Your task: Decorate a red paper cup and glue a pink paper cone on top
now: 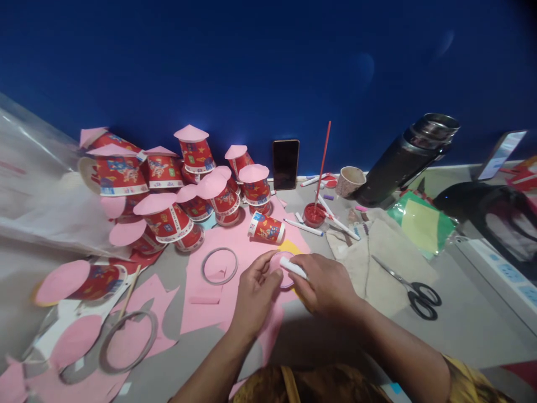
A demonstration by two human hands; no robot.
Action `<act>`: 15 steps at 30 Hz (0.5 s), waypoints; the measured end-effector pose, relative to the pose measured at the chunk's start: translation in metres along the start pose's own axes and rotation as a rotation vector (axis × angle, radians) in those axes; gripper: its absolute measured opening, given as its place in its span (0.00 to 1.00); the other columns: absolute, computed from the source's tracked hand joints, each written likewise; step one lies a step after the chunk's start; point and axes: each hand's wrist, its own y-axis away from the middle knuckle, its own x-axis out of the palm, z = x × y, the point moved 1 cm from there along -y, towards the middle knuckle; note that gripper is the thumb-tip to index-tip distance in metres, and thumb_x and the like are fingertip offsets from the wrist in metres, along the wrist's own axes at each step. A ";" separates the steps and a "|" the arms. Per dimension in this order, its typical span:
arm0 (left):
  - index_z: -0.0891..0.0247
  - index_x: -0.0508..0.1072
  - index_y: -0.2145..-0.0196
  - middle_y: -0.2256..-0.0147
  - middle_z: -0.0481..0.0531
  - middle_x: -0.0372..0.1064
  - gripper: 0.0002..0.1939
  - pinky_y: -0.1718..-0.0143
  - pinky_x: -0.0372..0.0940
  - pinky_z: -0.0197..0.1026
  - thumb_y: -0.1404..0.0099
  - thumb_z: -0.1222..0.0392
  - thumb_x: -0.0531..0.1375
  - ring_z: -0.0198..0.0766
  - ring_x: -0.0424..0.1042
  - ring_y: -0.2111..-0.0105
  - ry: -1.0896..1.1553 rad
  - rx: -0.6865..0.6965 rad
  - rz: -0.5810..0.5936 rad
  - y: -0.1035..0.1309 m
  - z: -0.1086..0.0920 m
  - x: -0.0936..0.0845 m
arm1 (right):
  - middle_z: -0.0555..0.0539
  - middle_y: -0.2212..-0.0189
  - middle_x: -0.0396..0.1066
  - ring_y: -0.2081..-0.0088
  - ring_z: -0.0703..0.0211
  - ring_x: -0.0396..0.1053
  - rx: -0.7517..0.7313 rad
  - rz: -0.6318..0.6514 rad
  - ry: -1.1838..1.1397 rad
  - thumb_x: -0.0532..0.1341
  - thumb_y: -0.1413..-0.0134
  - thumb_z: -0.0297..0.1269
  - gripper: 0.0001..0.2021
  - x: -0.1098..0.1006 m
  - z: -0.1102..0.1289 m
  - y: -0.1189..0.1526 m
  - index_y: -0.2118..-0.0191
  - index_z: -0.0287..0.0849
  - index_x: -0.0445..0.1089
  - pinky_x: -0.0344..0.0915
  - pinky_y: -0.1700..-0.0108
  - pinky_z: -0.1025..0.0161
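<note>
My left hand (259,282) is closed on the edge of a small round pink piece (277,268) with a purplish rim. In my right hand (329,282) a thick white marker (293,267) is gripped, its end over the pink piece. My fingers hide part of both. Beyond them, a red paper cup (267,228) lies on its side on pink paper (197,313). A grey ring (203,268) rests on that paper to the left. Several red cups with pink cone tops (192,148) stand or lean at the back left.
Black-handled scissors (423,299) lie on the right beside a beige cloth (384,246). Behind are a red pot with a stick (314,215), a phone (286,164), a paper cup (351,182) and a tilted black flask (403,159). Another ring (153,336) lies front left.
</note>
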 end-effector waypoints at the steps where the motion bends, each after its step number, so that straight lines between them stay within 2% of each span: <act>1: 0.62 0.79 0.49 0.58 0.53 0.80 0.20 0.54 0.72 0.43 0.38 0.55 0.67 0.41 0.76 0.60 0.027 -0.004 0.031 0.000 0.001 0.000 | 0.42 0.58 0.81 0.59 0.49 0.77 -0.016 -0.012 0.009 0.57 0.30 0.39 0.12 0.000 0.000 0.000 0.48 0.43 0.74 0.62 0.60 0.59; 5: 0.62 0.81 0.48 0.52 0.56 0.81 0.20 0.41 0.68 0.51 0.34 0.51 0.66 0.46 0.77 0.52 0.102 -0.005 0.133 0.000 0.005 0.000 | 0.41 0.60 0.80 0.61 0.49 0.75 -0.043 -0.041 0.057 0.56 0.30 0.38 0.12 0.002 0.000 0.001 0.48 0.43 0.74 0.62 0.62 0.58; 9: 0.61 0.81 0.47 0.51 0.58 0.81 0.23 0.42 0.70 0.52 0.35 0.47 0.67 0.49 0.78 0.52 0.027 0.001 0.107 0.004 0.005 0.003 | 0.40 0.58 0.80 0.59 0.49 0.76 -0.028 -0.069 0.050 0.56 0.30 0.38 0.12 0.002 0.001 0.002 0.48 0.42 0.73 0.63 0.59 0.58; 13: 0.60 0.80 0.44 0.45 0.59 0.78 0.25 0.39 0.68 0.52 0.34 0.47 0.67 0.52 0.74 0.43 0.044 -0.004 0.105 0.009 0.012 0.003 | 0.40 0.58 0.80 0.58 0.49 0.76 0.024 -0.073 0.013 0.55 0.29 0.38 0.13 -0.001 -0.001 0.001 0.48 0.42 0.73 0.65 0.58 0.58; 15: 0.61 0.80 0.44 0.45 0.60 0.78 0.26 0.41 0.69 0.52 0.36 0.46 0.68 0.53 0.74 0.42 0.054 -0.016 0.067 0.010 0.016 0.003 | 0.39 0.57 0.80 0.57 0.49 0.76 0.046 -0.077 0.009 0.56 0.29 0.39 0.13 -0.002 -0.004 0.001 0.48 0.42 0.73 0.65 0.57 0.58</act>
